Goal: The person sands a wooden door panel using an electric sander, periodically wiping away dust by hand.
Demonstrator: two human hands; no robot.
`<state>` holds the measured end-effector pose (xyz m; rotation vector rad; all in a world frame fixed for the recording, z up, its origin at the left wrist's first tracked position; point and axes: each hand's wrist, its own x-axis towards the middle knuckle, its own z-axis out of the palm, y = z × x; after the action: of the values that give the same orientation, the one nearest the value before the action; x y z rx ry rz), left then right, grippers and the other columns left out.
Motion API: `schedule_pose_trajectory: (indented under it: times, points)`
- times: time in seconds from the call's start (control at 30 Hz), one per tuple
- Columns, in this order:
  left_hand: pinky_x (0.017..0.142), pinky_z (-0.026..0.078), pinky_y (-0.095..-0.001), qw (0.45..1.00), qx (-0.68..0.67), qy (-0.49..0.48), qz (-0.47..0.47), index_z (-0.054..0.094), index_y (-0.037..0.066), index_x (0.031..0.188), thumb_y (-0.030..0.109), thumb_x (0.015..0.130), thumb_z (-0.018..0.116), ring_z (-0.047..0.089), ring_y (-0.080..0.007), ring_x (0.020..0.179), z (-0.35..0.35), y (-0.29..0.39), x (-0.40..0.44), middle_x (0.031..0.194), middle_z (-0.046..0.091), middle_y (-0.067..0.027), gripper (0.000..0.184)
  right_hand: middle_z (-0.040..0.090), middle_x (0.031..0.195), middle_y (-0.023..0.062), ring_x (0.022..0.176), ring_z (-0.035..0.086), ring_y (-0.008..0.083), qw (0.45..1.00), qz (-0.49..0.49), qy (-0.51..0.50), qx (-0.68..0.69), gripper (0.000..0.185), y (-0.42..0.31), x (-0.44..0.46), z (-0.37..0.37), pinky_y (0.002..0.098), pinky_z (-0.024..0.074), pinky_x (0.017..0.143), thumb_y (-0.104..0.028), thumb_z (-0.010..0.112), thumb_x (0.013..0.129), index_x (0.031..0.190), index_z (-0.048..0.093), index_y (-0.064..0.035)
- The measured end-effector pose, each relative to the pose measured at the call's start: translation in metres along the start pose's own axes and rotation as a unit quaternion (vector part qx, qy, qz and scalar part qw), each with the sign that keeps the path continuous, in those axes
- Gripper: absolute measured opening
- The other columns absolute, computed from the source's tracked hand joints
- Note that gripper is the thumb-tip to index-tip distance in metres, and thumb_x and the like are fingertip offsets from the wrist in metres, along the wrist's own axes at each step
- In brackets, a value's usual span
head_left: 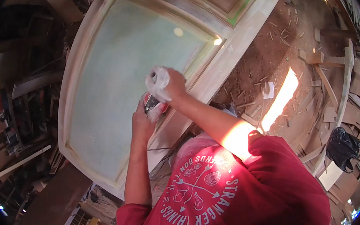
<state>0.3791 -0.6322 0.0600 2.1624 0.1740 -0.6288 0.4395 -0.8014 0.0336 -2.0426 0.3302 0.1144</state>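
My left hand [143, 117] is closed around a red and black can [150, 102], which is partly hidden by the fingers. Just above it, my right hand [176, 85] grips a white, crumpled cloth [157, 83]; a small dark round spot shows near its top. Both hands are close together over the near side of a large panelled door [123, 74]. Its pale green panel is framed by whitish moulding, and one end is curved.
Wood scraps and shavings cover the dirt floor [267, 63] at right. A black plastic bag [344, 148] sits among boards there. Dark stacked timber [27, 124] stands at left. A bright sun patch [280, 99] falls across the floor.
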Motion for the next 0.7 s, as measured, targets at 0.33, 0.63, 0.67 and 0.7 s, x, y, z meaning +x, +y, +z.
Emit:
schedule_pose_trajectory:
  times: [0.33,0.63,0.67,0.7]
  points:
    - [0.067,0.061,-0.0550,0.955,0.267,0.070,0.109,0.059,-0.003,0.148,0.058,0.099,0.081,0.078,-0.0492,0.082,0.105,0.099,0.029,0.088,0.080,-0.0234,0.081,0.073,0.080,0.0208,0.074,0.074,0.0398,0.992,-0.046,0.080,0.089,0.023,0.068,0.040,-0.118,0.0460,0.0602,0.073,-0.027,0.077,0.096,0.089,0.076,-0.0055]
    - [0.078,0.062,-0.0585,0.972,0.219,-0.053,0.075,0.040,0.000,0.165,0.052,0.100,0.082,0.077,-0.0545,0.096,0.088,0.088,0.021,0.105,0.080,-0.0304,0.093,0.074,0.088,0.0163,0.077,0.066,0.0155,0.980,-0.054,-0.015,0.193,0.016,0.088,0.015,-0.109,0.0355,0.0579,0.074,-0.016,0.074,0.101,0.102,0.078,-0.0008]
    - [0.079,0.062,-0.0578,0.974,0.211,-0.059,0.057,0.040,0.001,0.165,0.050,0.100,0.083,0.077,-0.0543,0.098,0.078,0.083,0.012,0.107,0.081,-0.0302,0.092,0.074,0.090,0.0160,0.077,0.067,0.0168,0.977,-0.061,-0.021,0.203,0.014,0.081,0.006,-0.099,0.0357,0.0583,0.075,-0.015,0.073,0.101,0.102,0.077,-0.0010]
    - [0.081,0.062,-0.0572,0.976,0.205,-0.064,0.039,0.041,0.002,0.165,0.048,0.099,0.084,0.077,-0.0540,0.100,0.068,0.078,0.004,0.109,0.081,-0.0300,0.091,0.075,0.091,0.0157,0.078,0.069,0.0180,0.974,-0.067,-0.027,0.214,0.012,0.077,-0.002,-0.089,0.0359,0.0588,0.075,-0.013,0.073,0.101,0.102,0.076,-0.0012]
